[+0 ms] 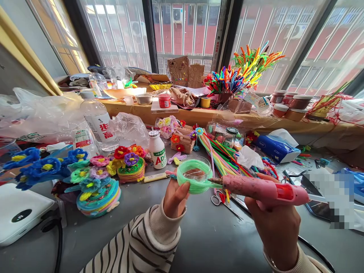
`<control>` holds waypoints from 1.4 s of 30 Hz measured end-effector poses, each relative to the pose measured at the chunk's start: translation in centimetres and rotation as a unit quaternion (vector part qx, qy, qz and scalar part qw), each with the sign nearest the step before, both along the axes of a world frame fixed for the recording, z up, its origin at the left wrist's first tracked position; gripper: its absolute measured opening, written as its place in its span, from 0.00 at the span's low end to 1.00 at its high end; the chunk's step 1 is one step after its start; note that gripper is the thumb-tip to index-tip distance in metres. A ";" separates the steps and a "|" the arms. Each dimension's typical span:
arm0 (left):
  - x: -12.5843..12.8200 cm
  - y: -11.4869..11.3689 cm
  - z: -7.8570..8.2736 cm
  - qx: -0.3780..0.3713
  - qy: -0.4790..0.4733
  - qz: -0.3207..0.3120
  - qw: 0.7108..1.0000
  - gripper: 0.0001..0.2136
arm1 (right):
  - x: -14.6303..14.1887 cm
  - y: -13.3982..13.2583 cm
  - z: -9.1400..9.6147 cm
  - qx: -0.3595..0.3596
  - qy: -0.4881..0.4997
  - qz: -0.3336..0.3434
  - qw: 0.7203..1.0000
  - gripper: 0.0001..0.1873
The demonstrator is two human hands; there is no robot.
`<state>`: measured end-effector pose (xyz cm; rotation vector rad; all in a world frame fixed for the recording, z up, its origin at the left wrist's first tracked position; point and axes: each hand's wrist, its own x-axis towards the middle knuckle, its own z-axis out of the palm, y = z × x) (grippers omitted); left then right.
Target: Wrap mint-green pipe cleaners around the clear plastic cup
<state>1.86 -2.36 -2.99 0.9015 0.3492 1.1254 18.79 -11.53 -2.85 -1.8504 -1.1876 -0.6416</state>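
My left hand (175, 197) is closed on a small clear round container (196, 185) wrapped in light green pipe cleaner, held above the grey table. A pink hot glue gun (256, 188) is in my right hand (274, 223), its fingers wrapped round the handle. The metal nozzle points left and meets, or nearly meets, the right side of the green wrapping; I cannot tell which. Below the container lie scissors (224, 203) with pale handles. A glue stick or similar pale tube (156, 177) lies left of my left hand.
Pipe-cleaner flowers (47, 167) and a pastel wrapped pot (99, 199) stand left. Behind are a white drink bottle (157, 149), a woven basket (183, 139) and loose pipe cleaners (220, 155). A blue tissue pack (275, 148) lies right. A black cable (317, 254) runs near my right wrist.
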 end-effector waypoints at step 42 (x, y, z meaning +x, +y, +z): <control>0.1 0.2 -0.4 -0.008 -0.011 0.001 1.000 0.20 | -1.5 0.1 1.1 -0.008 0.126 -0.005 0.992 0.17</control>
